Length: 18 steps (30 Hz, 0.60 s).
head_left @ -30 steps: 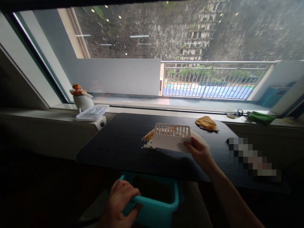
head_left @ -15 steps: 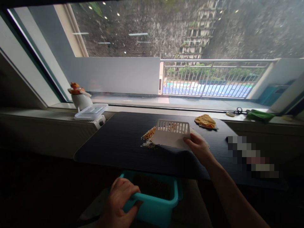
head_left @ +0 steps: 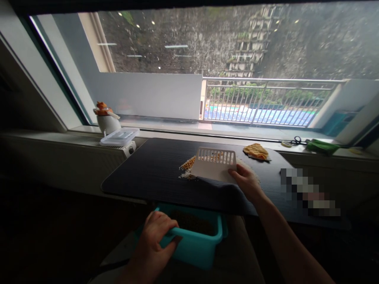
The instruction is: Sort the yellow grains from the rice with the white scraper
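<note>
The right hand [head_left: 247,182] is clamped on the near right corner of a white slotted scraper [head_left: 213,170], thumb on top and the other fingers hidden beneath the plate. The scraper stands tilted on the dark table top [head_left: 154,173] with its row of slots at the far edge. It covers most of a pile of grains [head_left: 187,165], so only the left fringe shows, where 2 kinds can be told apart: yellow beans and smaller white grains. How far the pile runs under the plate cannot be made out. The left hand [head_left: 155,240] is closed over the near left rim of a teal plastic bin [head_left: 204,246], which sits below the table's front edge; the table hides the bin's far side, and its dark contents are too dim to name. Both forearms are cut off by the bottom of the frame. Beyond the scraper lies a crumpled yellow cloth [head_left: 256,151]. On the sill to the left stand a clear lidded box [head_left: 120,137] and a small orange-topped figurine [head_left: 106,118]; to the right lie scissors [head_left: 296,140]. A pixelated patch [head_left: 308,191] masks something on the table's right end.
</note>
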Available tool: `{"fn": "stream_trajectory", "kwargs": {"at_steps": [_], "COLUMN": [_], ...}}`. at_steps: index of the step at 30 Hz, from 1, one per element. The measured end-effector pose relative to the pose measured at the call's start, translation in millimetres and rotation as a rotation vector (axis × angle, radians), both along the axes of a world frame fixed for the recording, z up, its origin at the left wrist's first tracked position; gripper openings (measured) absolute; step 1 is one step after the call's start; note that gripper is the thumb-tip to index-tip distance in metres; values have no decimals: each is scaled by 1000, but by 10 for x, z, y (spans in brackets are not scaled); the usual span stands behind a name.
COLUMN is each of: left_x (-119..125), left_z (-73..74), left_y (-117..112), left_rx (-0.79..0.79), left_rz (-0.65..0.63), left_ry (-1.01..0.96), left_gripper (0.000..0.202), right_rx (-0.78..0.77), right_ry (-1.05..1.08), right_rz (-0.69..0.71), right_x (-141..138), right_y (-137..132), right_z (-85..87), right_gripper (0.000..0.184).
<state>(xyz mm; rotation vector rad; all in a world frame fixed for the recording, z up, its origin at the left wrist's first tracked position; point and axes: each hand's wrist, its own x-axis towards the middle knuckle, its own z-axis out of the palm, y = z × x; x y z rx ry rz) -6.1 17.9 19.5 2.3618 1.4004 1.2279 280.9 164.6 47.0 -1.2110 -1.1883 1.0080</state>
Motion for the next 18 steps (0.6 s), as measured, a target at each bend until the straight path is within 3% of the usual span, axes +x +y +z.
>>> {"fn": "stream_trajectory", "kwargs": {"at_steps": [7,12,18], "left_x": [16,33,-5], "left_z": [-47,-44,-73], "left_y": [-35,-67,-124], "left_rx": [-97,-71,-38], "left_rz": [40,60,70], "left_ry": [-45,-51,-55], "left_gripper": [8,7,5], "right_rx": [55,64,112], "right_ry": [0,-32,11], "right_rz": [2,-12,9], "right_x": [34,-41,-39], "right_y": [-38,-52,-171], "right_z": [5,100,192], "right_gripper": [33,28,36]}}
